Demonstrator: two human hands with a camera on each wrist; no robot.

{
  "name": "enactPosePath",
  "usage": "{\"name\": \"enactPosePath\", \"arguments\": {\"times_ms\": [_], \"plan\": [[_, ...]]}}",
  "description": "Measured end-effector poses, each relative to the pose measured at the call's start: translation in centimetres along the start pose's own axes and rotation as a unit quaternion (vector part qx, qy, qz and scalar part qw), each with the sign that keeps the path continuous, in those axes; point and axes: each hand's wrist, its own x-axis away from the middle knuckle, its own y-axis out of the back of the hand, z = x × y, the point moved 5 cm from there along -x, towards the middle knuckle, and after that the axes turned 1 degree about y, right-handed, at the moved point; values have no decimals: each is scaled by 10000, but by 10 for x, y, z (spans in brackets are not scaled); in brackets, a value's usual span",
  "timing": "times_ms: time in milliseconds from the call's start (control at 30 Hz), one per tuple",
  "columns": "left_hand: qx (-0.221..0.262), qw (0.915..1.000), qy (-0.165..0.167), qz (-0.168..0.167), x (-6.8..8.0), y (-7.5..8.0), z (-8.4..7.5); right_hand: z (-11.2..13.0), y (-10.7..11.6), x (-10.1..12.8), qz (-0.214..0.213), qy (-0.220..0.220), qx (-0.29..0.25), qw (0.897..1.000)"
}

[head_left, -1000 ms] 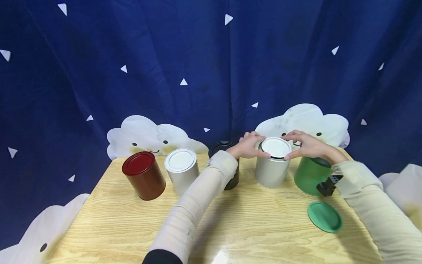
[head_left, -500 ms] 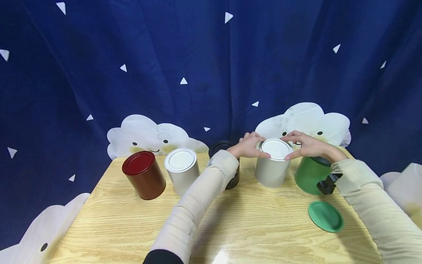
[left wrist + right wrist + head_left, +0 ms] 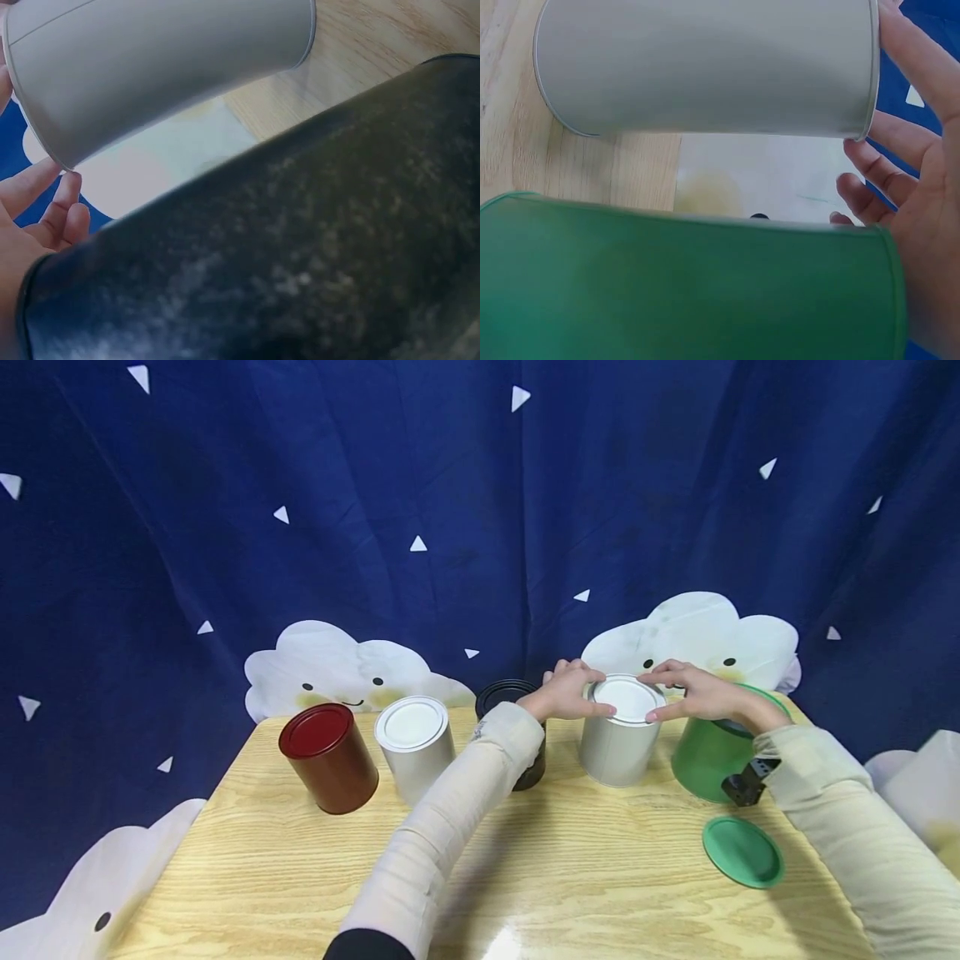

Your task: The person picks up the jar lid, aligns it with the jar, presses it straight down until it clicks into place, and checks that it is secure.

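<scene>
A white lid [image 3: 628, 697] lies on the light grey paint can [image 3: 618, 753], right of the middle of the table, with no dark gap under its rim. My left hand [image 3: 567, 691] holds the lid's left edge, thumb in front and fingers behind. From the other side my right hand [image 3: 693, 692] holds the right edge the same way. In the left wrist view, fingertips [image 3: 67, 180] touch the top rim of the grey can [image 3: 165, 67]. The right wrist view has fingers [image 3: 900, 139] at that rim too. Both palms stay off the can wall.
A black can [image 3: 530, 768] stands close under my left wrist, and an uncovered green can [image 3: 705, 760] under my right. The green lid [image 3: 742, 852] lies flat in front. A dark red can [image 3: 330, 760] and another white can [image 3: 412, 752] stand left on the wooden table [image 3: 262, 885].
The white lid has come down onto the grey can. The dark gap seen beneath it a second ago is gone. Both hands hold nearly the same place.
</scene>
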Motion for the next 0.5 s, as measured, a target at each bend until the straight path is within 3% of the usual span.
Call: {"name": "enactPosePath", "arguments": {"times_ms": [200, 500], "plan": [[-60, 10000, 26, -54, 1, 0, 1, 4, 0, -1, -51, 148, 220, 9996], [-60, 9999, 93, 21, 3, 0, -1, 5, -1, -1, 11, 6, 205, 9998]]}}
